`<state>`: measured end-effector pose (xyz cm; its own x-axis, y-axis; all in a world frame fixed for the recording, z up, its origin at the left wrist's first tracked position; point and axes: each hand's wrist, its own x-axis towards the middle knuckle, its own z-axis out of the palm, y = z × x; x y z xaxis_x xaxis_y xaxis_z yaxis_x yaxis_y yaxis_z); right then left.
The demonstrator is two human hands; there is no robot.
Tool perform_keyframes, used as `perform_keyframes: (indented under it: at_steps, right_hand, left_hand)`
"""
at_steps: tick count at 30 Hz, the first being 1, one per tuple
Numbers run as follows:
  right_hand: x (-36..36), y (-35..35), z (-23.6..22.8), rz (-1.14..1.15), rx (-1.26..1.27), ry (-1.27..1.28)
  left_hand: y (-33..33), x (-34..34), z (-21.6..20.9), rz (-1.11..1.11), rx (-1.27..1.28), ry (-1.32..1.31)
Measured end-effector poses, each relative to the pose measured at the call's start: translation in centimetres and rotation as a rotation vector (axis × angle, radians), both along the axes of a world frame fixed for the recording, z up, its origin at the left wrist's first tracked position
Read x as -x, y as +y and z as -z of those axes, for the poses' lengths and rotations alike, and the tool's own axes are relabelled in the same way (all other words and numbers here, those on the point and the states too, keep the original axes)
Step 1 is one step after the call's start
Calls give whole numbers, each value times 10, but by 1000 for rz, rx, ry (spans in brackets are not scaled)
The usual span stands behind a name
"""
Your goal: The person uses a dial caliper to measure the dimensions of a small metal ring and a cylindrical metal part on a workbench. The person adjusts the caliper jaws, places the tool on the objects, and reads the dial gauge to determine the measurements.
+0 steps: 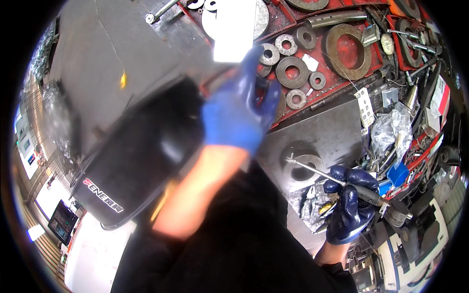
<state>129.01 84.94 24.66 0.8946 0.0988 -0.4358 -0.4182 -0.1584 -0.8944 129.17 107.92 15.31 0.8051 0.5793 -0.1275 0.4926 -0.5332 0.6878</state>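
Note:
My right hand [351, 202], in a dark blue coated glove, is wrapped round the black grip of a bore gauge [322, 174]. Its thin rod points up and left, and the forked tip is over a flat metal ring [312, 162] lying on a grey metal plate [322, 128]. A round metal housing sits at the gauge's other end. My left hand [237, 110], in a brighter blue glove, is raised beside the red tray [320, 44] of steel rings. Motion blurs it, but its fingers look spread. A glaring white rectangle [234, 30] lies just beyond its fingertips; whether they touch is unclear.
Several steel rings [292, 72] of different sizes fill the tray, with a large ring [348, 51] at its right. On the left stands a big black plastic body [146, 146] with printed lettering. Clear plastic bags [393, 129], tools and a blue piece [398, 174] clutter the right side.

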Motion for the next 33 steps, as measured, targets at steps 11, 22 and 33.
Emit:
perform_keyframes:
  at_steps: [11,22,33]
  right_hand:
    - [7,-13,-6,46,-16,19]
    - [19,-30,-15,109,-144,15]
    - [38,-41,-18,114,-98,50]
  left_hand:
    - [18,-31,8,138,-161,236]
    - [19,-42,4,290,-419,166]
    - [-18,33,-47,-22,1046,81]
